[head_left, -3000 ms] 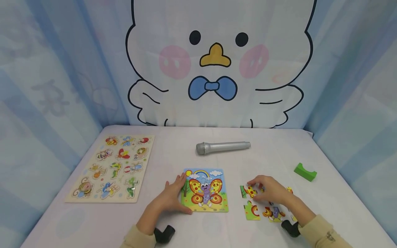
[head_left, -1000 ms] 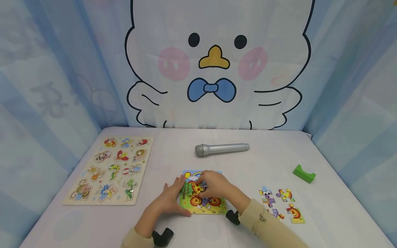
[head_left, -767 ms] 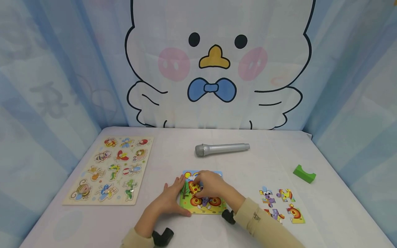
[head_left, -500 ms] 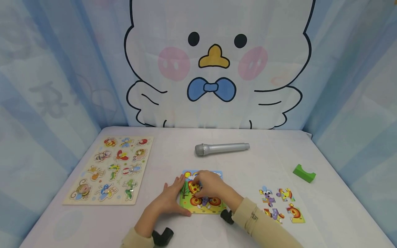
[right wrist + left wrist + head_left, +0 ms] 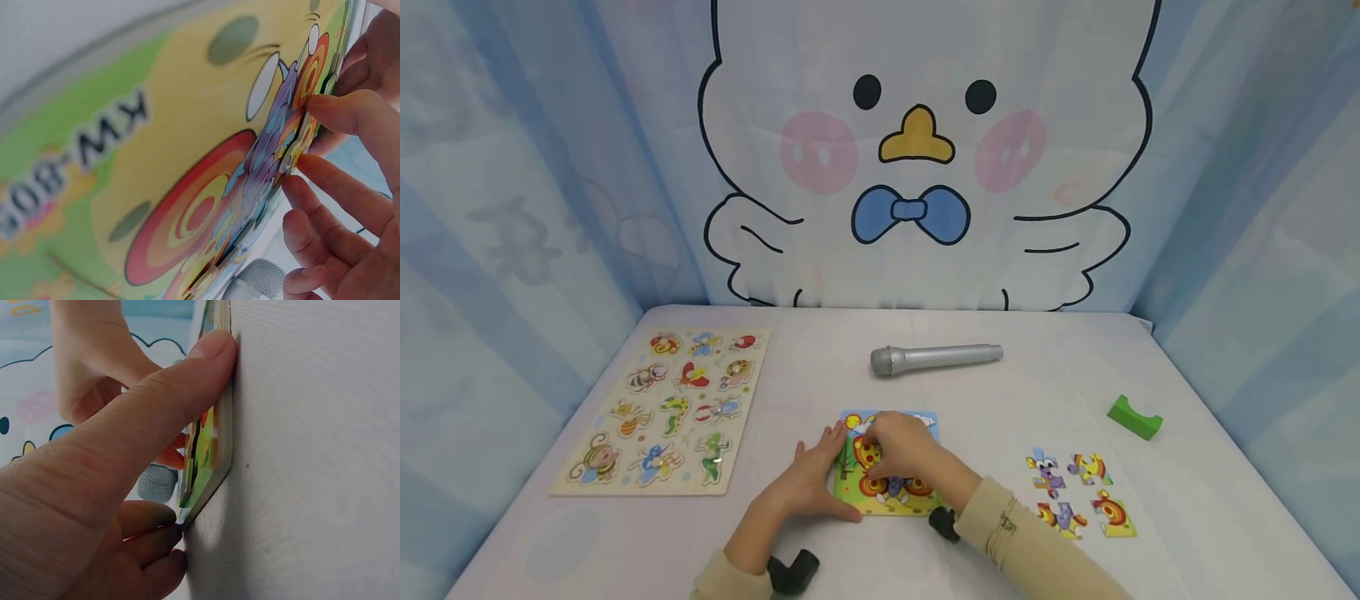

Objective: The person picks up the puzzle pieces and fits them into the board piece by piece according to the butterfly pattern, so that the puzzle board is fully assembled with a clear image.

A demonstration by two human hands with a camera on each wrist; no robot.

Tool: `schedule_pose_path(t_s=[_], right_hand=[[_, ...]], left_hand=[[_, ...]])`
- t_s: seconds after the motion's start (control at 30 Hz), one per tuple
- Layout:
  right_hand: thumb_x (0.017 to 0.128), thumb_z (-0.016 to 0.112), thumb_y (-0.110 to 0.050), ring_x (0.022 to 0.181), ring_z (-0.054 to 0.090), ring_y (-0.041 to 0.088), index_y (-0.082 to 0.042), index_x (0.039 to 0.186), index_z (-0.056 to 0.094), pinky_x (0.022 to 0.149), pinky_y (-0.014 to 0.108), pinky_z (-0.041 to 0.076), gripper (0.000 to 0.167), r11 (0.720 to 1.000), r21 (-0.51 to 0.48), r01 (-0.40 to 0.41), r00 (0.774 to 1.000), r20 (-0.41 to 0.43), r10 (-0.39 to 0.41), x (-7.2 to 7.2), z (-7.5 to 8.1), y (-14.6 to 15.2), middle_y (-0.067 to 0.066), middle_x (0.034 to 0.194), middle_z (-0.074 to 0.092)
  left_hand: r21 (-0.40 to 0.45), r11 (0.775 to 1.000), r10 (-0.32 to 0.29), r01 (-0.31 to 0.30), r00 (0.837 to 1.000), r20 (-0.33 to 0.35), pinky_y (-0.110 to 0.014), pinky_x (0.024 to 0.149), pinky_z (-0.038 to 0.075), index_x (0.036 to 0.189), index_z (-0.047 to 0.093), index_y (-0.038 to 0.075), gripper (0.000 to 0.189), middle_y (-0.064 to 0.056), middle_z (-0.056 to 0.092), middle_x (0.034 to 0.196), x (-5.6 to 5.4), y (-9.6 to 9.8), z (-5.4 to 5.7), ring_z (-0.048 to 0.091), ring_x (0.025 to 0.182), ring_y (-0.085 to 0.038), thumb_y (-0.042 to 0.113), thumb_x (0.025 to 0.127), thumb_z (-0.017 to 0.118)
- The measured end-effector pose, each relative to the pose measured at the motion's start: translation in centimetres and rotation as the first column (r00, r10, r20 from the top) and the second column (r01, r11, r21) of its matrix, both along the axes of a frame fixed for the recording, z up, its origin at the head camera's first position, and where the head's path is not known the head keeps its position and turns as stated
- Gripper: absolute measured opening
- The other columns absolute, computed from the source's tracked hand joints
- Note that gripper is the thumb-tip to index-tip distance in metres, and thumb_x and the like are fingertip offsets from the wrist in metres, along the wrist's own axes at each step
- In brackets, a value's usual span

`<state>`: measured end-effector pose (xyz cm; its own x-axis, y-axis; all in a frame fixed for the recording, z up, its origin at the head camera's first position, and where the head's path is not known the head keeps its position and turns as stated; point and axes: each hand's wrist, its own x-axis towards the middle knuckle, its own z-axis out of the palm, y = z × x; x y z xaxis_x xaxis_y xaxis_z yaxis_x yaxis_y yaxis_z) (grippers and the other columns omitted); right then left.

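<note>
A square butterfly jigsaw board (image 5: 917,505) lies flat on the white table. My left hand (image 5: 809,479) steadies its left side, fingers fairly straight and spread, with the thumb on the board's near edge in the left wrist view. Over the upper left of the picture, my right hand (image 5: 908,452) pinches a red and yellow puzzle piece (image 5: 867,452) between thumb and index finger, right at the board's surface. In the right wrist view the thumb (image 5: 334,111) and index fingertip meet at the piece's edge. Part of the picture is hidden under the right hand.
Several loose jigsaw pieces, one a red spiral piece (image 5: 1114,515), lie to the right. A green arched block (image 5: 1135,418) sits beyond them. A silver microphone (image 5: 936,359) lies behind the board. At the left is a wooden insect puzzle (image 5: 741,458).
From the loose pieces on the right, my right hand has brought a puzzle piece over to the board's upper left, then shifted slightly left. My left hand has stayed at the board.
</note>
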<state>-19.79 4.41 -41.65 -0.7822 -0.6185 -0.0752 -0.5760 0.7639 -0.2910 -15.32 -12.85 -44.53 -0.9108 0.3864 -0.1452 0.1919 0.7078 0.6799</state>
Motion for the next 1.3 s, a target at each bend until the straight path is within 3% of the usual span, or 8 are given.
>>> schedule_pose_path(t_s=[0.3,0.77,1.13,1.3], right_hand=[[0.065,0.082,-0.031,0.076,0.056,0.007,-0.010,0.094,0.073,0.067,0.025,0.050,0.037,0.999,0.043,0.019,0.999,-0.032,-0.018,0.21,-0.04,-0.50,-0.004,0.087,0.065],[0.073,0.077,-0.028,0.106,0.056,0.018,-0.019,0.110,0.069,0.085,0.038,0.050,0.040,0.997,0.079,-0.018,1.000,0.025,0.016,0.27,0.12,-0.47,0.004,0.119,0.059],[0.075,0.075,-0.028,0.091,0.053,0.011,-0.022,0.114,0.067,0.072,0.029,0.050,0.041,0.997,0.076,-0.031,0.999,0.038,0.028,0.25,-0.02,-0.09,0.001,0.114,0.056],[0.076,0.074,-0.024,0.091,0.051,0.012,-0.019,0.117,0.064,0.077,0.034,0.050,0.042,0.999,0.028,-0.018,0.996,0.083,0.016,0.45,-0.29,0.16,0.005,0.117,0.054]], left_hand=[[-0.008,1.000,0.003,-0.003,1.000,0.006,-0.061,0.105,0.000,0.143,0.021,-0.002,0.115,-0.018,0.016,0.149,0.01,-0.02,0.01,0.010,0.137,-0.035,0.038,0.057,0.086],[0.009,1.000,-0.012,0.012,1.000,0.008,-0.063,0.104,0.000,0.143,0.020,-0.002,0.115,-0.019,0.015,0.149,-0.01,-0.15,-0.16,0.010,0.137,-0.036,0.038,0.058,0.085],[0.001,1.000,-0.016,0.016,1.000,0.004,-0.062,0.105,-0.001,0.143,0.020,-0.002,0.115,-0.019,0.014,0.150,-0.06,-0.13,0.05,0.009,0.137,-0.036,0.038,0.058,0.085],[0.003,1.000,-0.014,0.014,1.000,0.007,-0.063,0.104,0.000,0.143,0.020,-0.002,0.115,-0.019,0.014,0.150,-0.09,-0.10,-0.07,0.009,0.137,-0.037,0.038,0.058,0.085]])
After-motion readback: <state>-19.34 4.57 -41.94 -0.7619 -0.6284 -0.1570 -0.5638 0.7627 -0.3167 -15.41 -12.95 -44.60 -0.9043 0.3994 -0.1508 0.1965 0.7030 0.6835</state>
